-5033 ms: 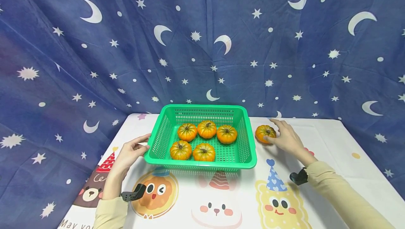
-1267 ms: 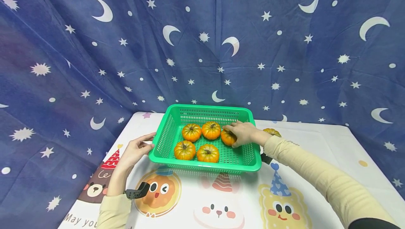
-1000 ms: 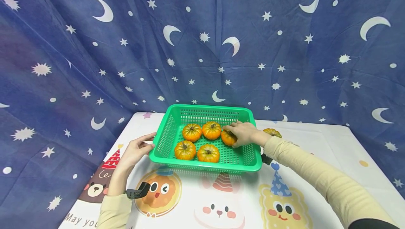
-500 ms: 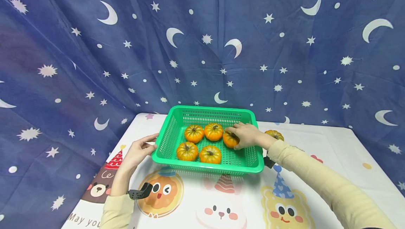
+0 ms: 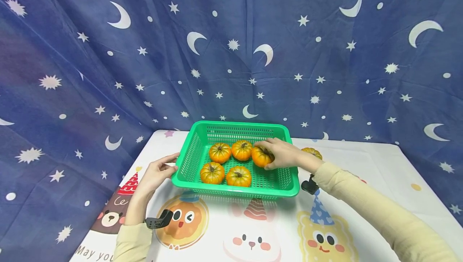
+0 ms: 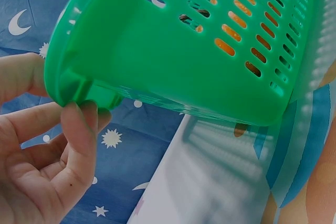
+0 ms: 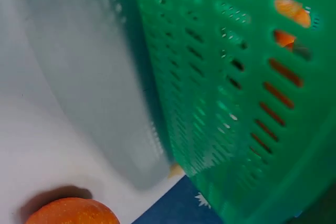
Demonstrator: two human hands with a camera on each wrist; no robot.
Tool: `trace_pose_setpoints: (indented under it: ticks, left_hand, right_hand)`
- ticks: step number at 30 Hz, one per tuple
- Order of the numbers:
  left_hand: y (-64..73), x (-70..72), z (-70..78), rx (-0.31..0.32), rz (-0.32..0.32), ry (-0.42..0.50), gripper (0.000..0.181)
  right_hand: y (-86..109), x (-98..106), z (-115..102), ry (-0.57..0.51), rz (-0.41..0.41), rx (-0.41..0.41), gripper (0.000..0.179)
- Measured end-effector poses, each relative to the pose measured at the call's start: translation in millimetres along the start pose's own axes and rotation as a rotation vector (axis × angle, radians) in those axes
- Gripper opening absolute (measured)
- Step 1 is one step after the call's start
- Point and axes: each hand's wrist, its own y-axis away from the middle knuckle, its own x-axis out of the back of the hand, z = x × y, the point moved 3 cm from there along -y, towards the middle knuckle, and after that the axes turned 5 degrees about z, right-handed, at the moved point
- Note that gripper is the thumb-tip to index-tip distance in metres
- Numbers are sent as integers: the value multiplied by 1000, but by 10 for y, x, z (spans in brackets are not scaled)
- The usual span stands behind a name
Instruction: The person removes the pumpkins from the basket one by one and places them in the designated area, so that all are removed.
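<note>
A green slotted plastic basket (image 5: 238, 190) holds several small orange pumpkins, among them a front-left pumpkin (image 5: 212, 173) and a front-middle pumpkin (image 5: 238, 176). My left hand (image 5: 155, 177) pinches the basket's left rim; in the left wrist view, the thumb and fingers (image 6: 79, 145) close on the lip from below and outside. Reaching over the right wall, my right hand (image 5: 281, 153) grips the rightmost pumpkin (image 5: 261, 157), thumb in front and fingers over its back. The right wrist view shows the basket's outer wall (image 7: 210, 103), not the hand.
One more pumpkin (image 5: 312, 152) sits on the table right of the basket, partly hidden behind my right forearm. A patterned white tablecloth (image 5: 285, 230) covers the table. Behind it hangs a blue curtain (image 5: 231, 61) with moons and stars.
My right hand has left the pumpkin on the table and moved left into the basket, gripping the rightmost pumpkin, which now looks slightly raised. My left hand has stayed on the rim.
</note>
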Motion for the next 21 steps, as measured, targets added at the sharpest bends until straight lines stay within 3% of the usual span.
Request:
trace_pose_setpoints:
  ticks: [9, 21]
  left_hand:
    - [-16, -6, -35, 22, 10, -14, 50]
    - [-28, -13, -45, 22, 5, -17, 50]
  right_hand:
    - [124, 147, -105, -22, 84, 3, 80]
    - [318, 291, -132, -43, 130, 1, 80]
